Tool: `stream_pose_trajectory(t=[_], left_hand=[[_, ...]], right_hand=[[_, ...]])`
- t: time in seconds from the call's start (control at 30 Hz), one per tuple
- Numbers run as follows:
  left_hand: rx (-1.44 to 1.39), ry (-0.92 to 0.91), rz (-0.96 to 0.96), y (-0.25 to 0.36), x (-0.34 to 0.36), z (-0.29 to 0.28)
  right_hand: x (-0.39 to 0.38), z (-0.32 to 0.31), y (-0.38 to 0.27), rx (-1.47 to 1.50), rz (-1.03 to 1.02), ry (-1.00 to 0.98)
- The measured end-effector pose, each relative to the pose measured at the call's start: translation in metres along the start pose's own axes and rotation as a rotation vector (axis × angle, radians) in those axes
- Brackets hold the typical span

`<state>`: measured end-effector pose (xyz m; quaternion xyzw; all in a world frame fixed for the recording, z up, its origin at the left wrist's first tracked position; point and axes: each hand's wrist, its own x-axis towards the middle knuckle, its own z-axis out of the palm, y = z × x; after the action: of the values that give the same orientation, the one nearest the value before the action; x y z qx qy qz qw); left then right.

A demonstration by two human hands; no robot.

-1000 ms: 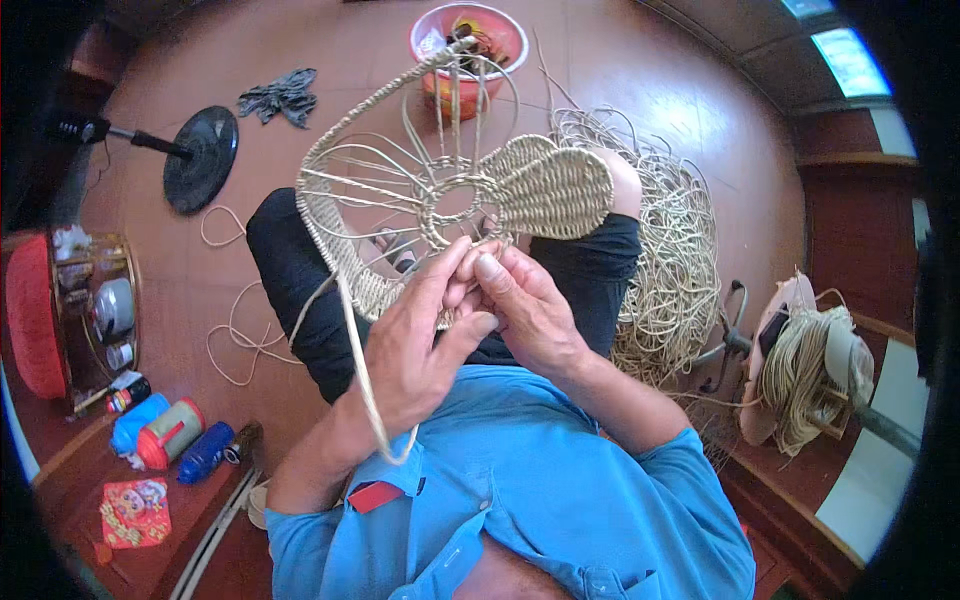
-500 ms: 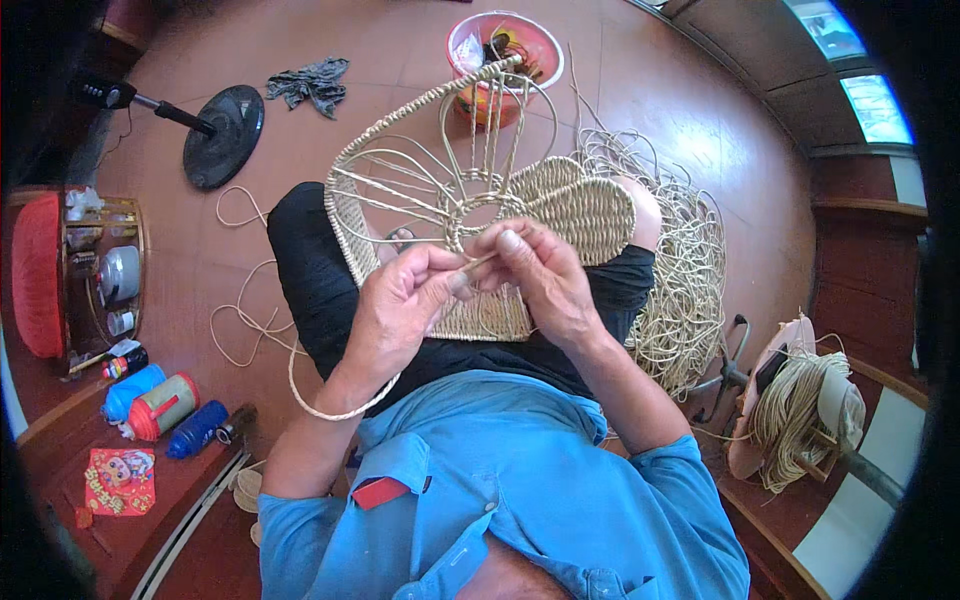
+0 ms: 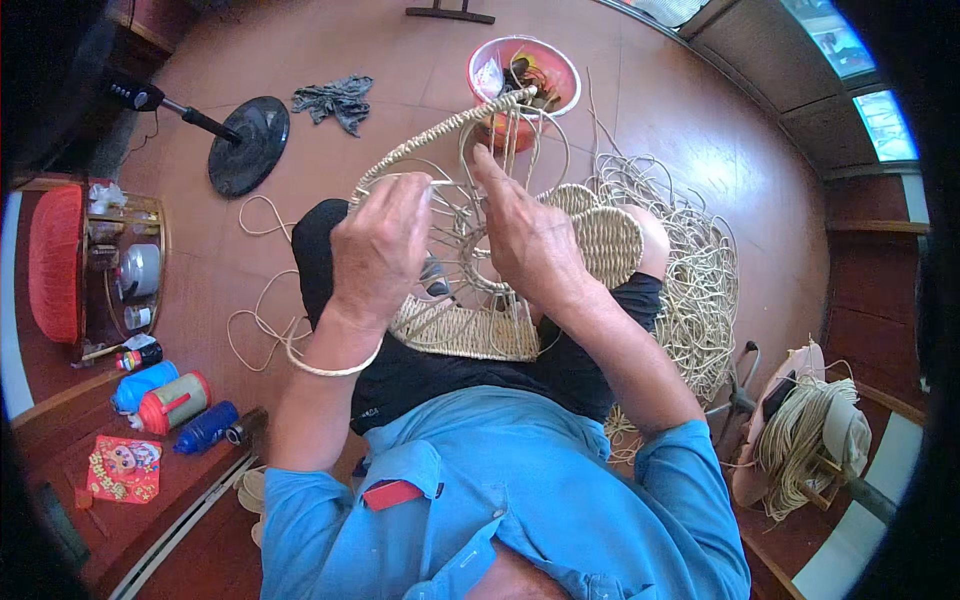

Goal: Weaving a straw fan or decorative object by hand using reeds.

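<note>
One wicker frame (image 3: 470, 250) on my lap. My left hand (image 3: 380, 250) pinches one cane strand (image 3: 300, 350); my right hand (image 3: 525, 235) grips one frame spoke. Floor: one red basin (image 3: 523, 75), one fan base (image 3: 248, 145).

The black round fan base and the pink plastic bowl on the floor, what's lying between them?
A crumpled grey rag lies on the reddish floor between the black round fan base and the pink plastic bowl, nearer the base. The head view shows it.
</note>
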<state>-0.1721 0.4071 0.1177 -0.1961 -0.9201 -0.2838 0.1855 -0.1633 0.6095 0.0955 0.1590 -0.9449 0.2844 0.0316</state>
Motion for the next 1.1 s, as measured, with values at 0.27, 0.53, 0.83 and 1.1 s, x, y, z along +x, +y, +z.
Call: stream_pose_trajectory(t=[0.27,0.53,0.83,1.1], left_hand=[[-0.187,-0.005,-0.189,0.007,0.001,0.020],[-0.166,-0.047,-0.255,0.006,0.003,0.027],[-0.267,-0.008,-0.255,0.004,-0.004,0.025],[-0.482,-0.524,-0.682,0.001,-0.075,-0.037]], right_hand=[[0.008,-0.001,-0.006,-0.026,0.006,-0.017],[0.013,0.001,-0.005,0.032,0.085,-0.075],[0.000,0.003,-0.009,0.116,-0.045,0.171],[-0.042,-0.017,0.007,0.371,0.117,0.138]])
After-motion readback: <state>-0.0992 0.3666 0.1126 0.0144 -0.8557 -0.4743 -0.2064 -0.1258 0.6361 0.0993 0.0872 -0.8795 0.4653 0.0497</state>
